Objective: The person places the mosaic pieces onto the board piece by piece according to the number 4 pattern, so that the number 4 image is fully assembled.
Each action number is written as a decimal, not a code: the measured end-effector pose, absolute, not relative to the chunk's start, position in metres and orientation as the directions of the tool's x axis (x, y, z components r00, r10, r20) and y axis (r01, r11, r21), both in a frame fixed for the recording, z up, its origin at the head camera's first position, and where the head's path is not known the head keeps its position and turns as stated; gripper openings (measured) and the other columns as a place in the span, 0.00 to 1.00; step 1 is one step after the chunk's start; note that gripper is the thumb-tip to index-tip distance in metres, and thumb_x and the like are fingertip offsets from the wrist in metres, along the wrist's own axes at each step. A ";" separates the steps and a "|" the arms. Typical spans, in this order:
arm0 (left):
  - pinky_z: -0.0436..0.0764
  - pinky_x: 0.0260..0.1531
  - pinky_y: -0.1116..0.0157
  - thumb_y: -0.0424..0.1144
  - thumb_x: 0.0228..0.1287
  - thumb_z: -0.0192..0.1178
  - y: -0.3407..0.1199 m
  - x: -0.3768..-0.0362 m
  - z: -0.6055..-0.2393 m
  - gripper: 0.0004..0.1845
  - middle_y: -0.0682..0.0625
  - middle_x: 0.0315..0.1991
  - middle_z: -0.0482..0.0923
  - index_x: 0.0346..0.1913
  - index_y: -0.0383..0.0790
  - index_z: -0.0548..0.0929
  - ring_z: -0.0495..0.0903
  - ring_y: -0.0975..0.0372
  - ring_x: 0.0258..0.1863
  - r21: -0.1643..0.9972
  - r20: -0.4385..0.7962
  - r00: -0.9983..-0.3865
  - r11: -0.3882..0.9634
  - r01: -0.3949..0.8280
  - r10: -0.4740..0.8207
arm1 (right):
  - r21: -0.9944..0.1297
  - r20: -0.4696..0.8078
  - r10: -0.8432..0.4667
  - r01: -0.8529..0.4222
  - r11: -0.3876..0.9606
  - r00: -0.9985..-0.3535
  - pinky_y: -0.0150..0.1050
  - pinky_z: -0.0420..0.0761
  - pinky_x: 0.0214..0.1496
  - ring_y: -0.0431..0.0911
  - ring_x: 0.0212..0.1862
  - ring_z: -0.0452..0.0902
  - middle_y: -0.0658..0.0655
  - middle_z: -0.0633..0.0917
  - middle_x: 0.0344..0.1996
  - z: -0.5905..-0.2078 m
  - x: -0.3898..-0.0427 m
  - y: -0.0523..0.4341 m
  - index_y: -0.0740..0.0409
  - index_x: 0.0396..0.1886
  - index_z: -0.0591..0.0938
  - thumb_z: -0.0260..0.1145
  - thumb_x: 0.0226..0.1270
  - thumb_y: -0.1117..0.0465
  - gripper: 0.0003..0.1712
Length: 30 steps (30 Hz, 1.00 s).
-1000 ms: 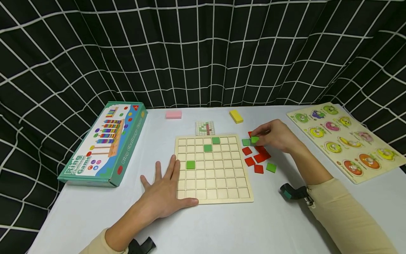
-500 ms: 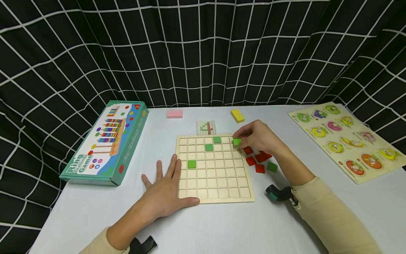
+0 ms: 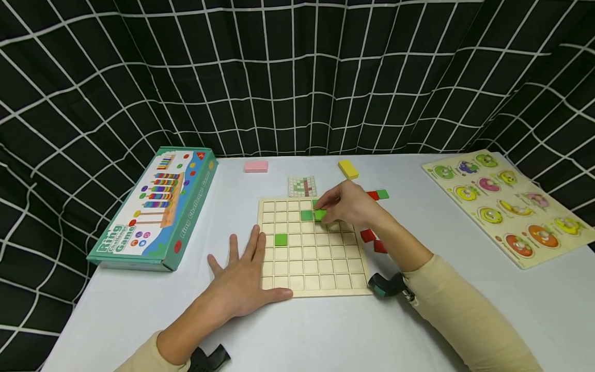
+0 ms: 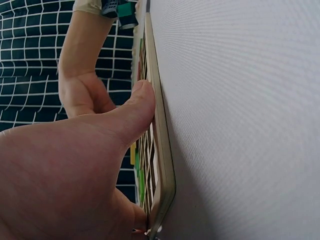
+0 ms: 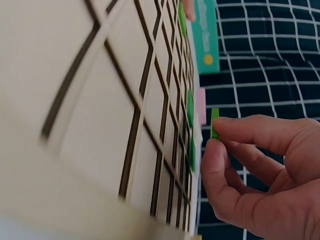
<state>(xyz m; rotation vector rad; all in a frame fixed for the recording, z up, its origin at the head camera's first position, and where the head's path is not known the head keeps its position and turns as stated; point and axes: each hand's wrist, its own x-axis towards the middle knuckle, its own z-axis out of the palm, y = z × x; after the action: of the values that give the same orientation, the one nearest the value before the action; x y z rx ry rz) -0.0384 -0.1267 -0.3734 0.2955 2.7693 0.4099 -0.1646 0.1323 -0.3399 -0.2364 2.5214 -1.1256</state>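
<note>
Nearest to the camera, the left hand [image 3: 241, 284] lies flat with its fingers spread and straight, palm on the white table [image 3: 325, 330] and thumb pressed along the near edge of the wooden grid board [image 3: 325, 281], just as it did a second ago; it has not shifted and keeps the board from sliding. Further in, the right hand [image 3: 348, 204] has travelled from the loose pile at the board's right side to a spot over the upper rows, and it pinches a green tile [image 3: 320, 215] between thumb and fingertips; the right wrist view shows that tile held on edge, just clear of the board's surface and not yet seated in a cell. It hovers immediately right of a placed green tile [image 3: 306, 215], with another set tile [image 3: 281, 239] lower left. By my judgement one more green square is about to join the pattern, with most cells unfilled. With the hand gone, red tiles [image 3: 368, 235] and a red-and-green pair [image 3: 377, 195] show on the table. Beyond lie the pattern card [image 3: 302, 186], a yellow block [image 3: 347, 169], a pink block [image 3: 255, 166], the game box [image 3: 155, 209] and fruit puzzle [image 3: 506, 204].
</note>
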 end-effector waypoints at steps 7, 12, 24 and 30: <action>0.42 0.58 0.14 0.79 0.52 0.65 -0.127 -0.039 -0.374 0.71 0.47 0.87 0.30 0.85 0.39 0.44 0.35 0.30 0.81 0.313 -0.279 -0.927 0.936 0.160 0.251 | -0.744 -0.283 -0.325 -0.008 0.668 -0.902 0.36 0.79 0.44 0.47 0.44 0.78 0.54 0.87 0.37 -0.341 -0.161 0.112 0.56 0.41 0.93 0.79 0.55 0.71 0.14; 0.42 0.58 0.13 0.80 0.52 0.64 -0.127 -0.038 -0.374 0.71 0.47 0.87 0.30 0.85 0.39 0.44 0.36 0.30 0.81 0.309 -0.277 -0.928 0.937 0.161 0.250 | -0.727 -0.290 -0.341 -0.026 0.686 -0.894 0.36 0.78 0.44 0.46 0.43 0.78 0.52 0.88 0.36 -0.343 -0.160 0.100 0.55 0.40 0.93 0.79 0.53 0.71 0.14; 0.41 0.58 0.13 0.80 0.52 0.63 -0.127 -0.037 -0.372 0.71 0.47 0.87 0.30 0.85 0.39 0.43 0.36 0.29 0.81 0.324 -0.286 -0.925 0.934 0.152 0.250 | -0.688 -0.261 -0.386 -0.110 0.717 -0.885 0.34 0.79 0.44 0.44 0.40 0.80 0.53 0.90 0.34 -0.344 -0.159 0.079 0.56 0.37 0.92 0.80 0.50 0.72 0.14; 0.42 0.57 0.13 0.81 0.51 0.63 -0.128 -0.037 -0.373 0.72 0.47 0.87 0.31 0.85 0.38 0.44 0.38 0.29 0.81 0.317 -0.283 -0.925 0.935 0.158 0.252 | -0.677 -0.273 -0.380 -0.104 0.728 -0.884 0.35 0.80 0.43 0.44 0.40 0.80 0.53 0.91 0.35 -0.343 -0.159 0.073 0.56 0.38 0.93 0.79 0.49 0.74 0.15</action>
<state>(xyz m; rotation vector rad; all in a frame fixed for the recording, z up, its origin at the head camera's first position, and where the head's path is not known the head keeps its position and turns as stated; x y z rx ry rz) -0.0372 -0.1277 -0.3726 0.3020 2.7698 0.4156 -0.1586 0.0733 -0.3431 -0.3731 2.5357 -0.9599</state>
